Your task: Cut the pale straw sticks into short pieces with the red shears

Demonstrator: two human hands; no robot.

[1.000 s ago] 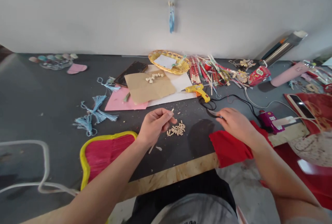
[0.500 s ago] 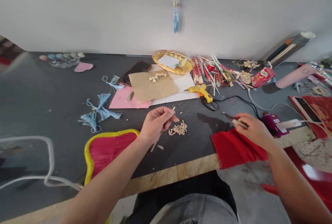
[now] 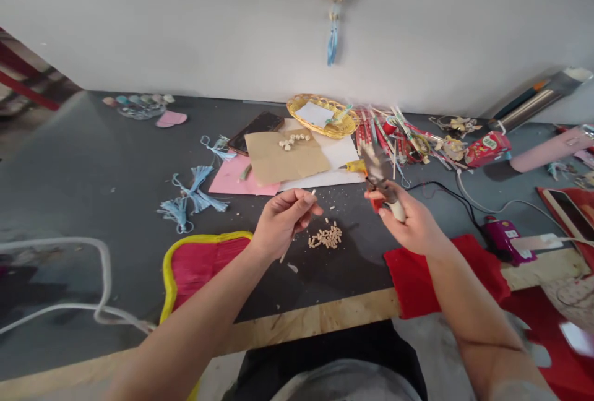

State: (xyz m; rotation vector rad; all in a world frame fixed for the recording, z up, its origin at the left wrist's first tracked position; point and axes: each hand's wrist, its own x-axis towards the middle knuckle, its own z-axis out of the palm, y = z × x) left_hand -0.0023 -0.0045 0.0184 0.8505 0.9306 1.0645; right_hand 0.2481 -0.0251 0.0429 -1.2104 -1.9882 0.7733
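Note:
My left hand (image 3: 290, 215) pinches a thin pale wooden stick (image 3: 314, 192), whose short tip sticks out past the thumb and whose lower end slants down below the palm. Just right of it, on the dark tabletop, is a loose pile of short cut stick pieces (image 3: 327, 236). My right hand (image 3: 408, 218) is wrapped round pruning shears (image 3: 396, 208) with white and red handles. Their metal head points up and left, smeared by motion, so the blades' position is unclear. Behind it, a yellow glue gun (image 3: 356, 166) is partly covered.
Brown paper (image 3: 278, 163) with small white beads lies behind my hands, near a wicker basket (image 3: 297, 110) and patterned sticks (image 3: 371, 129). Blue tassels (image 3: 199, 187) and a yellow-edged pink piece (image 3: 199, 265) are left; red cloth (image 3: 417, 277), cables and a pink bottle (image 3: 552, 148) are right.
My right hand has lifted the shears from above the red cloth and moved left, closer to my left hand. The left hand keeps its pinch on the stick. The view has shifted slightly.

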